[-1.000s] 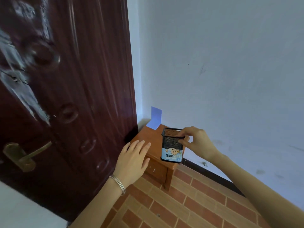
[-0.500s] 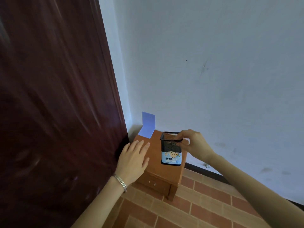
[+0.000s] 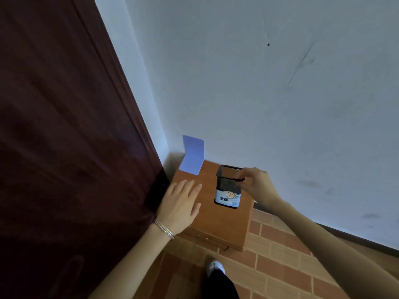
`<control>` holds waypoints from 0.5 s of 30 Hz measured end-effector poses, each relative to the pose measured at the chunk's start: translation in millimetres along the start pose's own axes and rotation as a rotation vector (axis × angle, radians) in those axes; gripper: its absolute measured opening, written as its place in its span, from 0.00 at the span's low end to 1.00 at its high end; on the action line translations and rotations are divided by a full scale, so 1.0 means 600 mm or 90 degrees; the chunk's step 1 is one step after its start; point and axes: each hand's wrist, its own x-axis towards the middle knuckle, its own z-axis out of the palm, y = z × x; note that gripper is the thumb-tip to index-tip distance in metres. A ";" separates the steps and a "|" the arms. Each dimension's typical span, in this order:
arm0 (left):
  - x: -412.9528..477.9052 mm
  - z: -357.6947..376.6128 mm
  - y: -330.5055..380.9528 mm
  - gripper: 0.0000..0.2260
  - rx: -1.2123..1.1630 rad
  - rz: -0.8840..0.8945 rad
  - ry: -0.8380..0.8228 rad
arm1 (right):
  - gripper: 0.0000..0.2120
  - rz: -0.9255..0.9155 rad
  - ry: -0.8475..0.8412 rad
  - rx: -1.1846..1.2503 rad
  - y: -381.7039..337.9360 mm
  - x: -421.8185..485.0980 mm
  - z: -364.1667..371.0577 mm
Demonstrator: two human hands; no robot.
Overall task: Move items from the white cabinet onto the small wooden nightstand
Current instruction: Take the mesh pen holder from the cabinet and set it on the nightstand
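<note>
– Dim, isn't it?
– Yes. Soft bluish light lies evenly on the wall (image 3: 280, 83), with no glare and only faint shadows.
– And the door (image 3: 54, 126) on the left?
– Nearly black, its surface smeared by blur. Straight lines bow toward the frame edges.

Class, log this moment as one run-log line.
right hand: pinches pen holder rim | left hand: open over nightstand | pen holder: upright

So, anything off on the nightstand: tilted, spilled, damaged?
Nothing spilled or askew. The mesh pen holder looks upright on the nightstand, right hand pinching its rim, left hand flat on the top. The blue bookend sits in the back corner. Only the wall shows scuffs and a small dark hole.
</note>
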 end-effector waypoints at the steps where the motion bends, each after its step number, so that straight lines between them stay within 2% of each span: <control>1: 0.017 0.008 -0.006 0.23 0.002 -0.004 -0.011 | 0.10 0.006 -0.008 0.005 0.010 0.019 0.009; 6: 0.109 0.072 -0.042 0.21 -0.005 -0.017 -0.046 | 0.09 0.030 -0.038 0.017 0.047 0.118 0.044; 11: 0.181 0.164 -0.097 0.22 -0.003 -0.064 -0.143 | 0.08 0.028 -0.003 0.021 0.074 0.211 0.100; 15: 0.232 0.247 -0.138 0.22 -0.012 -0.051 -0.176 | 0.07 0.039 0.003 -0.008 0.105 0.273 0.162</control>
